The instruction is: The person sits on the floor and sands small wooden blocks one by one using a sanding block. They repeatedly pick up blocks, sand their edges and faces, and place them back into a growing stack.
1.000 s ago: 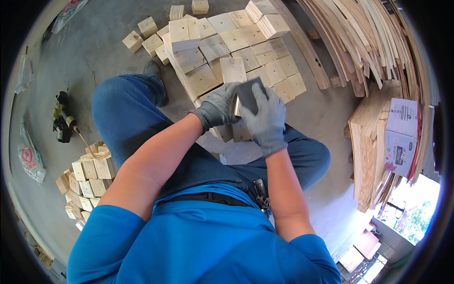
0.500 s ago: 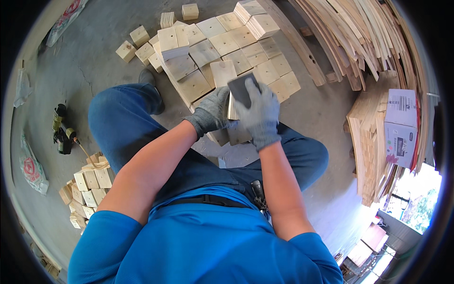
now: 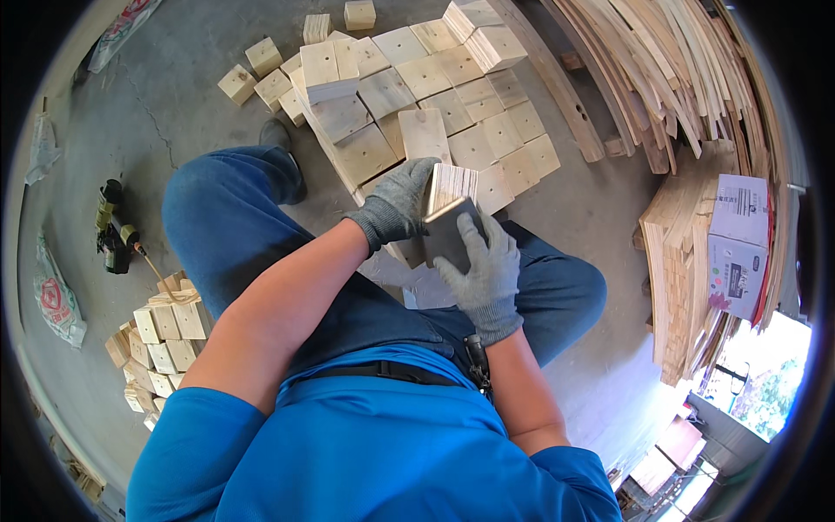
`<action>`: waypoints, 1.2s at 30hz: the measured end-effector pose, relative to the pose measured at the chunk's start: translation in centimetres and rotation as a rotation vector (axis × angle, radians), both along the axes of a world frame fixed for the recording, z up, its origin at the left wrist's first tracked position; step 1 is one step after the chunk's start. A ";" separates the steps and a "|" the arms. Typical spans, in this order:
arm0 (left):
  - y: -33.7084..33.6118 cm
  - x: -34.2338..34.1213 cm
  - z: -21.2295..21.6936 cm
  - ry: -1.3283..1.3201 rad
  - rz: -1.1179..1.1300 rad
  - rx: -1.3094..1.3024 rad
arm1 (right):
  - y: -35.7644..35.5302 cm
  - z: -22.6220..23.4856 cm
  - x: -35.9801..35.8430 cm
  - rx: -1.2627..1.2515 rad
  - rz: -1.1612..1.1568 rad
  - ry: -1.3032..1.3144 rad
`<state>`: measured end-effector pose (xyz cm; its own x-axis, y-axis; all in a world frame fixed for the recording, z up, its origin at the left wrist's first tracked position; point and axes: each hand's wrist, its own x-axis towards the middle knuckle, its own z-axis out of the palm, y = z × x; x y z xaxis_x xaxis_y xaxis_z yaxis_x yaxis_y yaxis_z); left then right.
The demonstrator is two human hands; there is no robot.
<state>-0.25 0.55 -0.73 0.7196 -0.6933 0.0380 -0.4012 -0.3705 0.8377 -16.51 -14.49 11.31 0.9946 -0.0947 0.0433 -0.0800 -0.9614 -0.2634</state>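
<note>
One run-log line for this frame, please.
left hand: grips block stack | right hand: presses dark pad on stack | floor: laid blocks

Grey concrete floor (image 3: 174, 104) strewn with pale wooden squares (image 3: 452, 96) at upper centre, long planks (image 3: 687, 78) stacked at upper right, a cardboard box (image 3: 738, 244) at right, daylight at lower right.

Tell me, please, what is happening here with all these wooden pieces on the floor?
A person in blue squats on the concrete floor, both gloved hands on a small stack of square wooden tiles. The left hand grips its side; the right hand covers its dark near face. Ahead lie rows of wooden squares, a smaller pile of wooden blocks lies to the left, and long boards are stacked to the right.
</note>
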 end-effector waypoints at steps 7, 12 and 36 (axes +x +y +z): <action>-0.6 -0.1 1.1 0.055 0.027 0.066 | -1.6 -0.7 3.3 0.015 -0.023 -0.082; -0.3 0.1 1.0 0.040 0.010 0.026 | -4.1 -1.3 12.5 0.042 -0.179 -0.016; -0.5 0.1 1.1 0.054 -0.001 0.052 | -4.6 -1.7 9.0 0.037 -0.134 -0.063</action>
<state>-0.10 0.08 0.36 0.7189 -0.6941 -0.0370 -0.3563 -0.4136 0.8378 -7.50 -19.09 9.62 0.9684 -0.2288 0.0995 -0.1889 -0.9328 -0.3069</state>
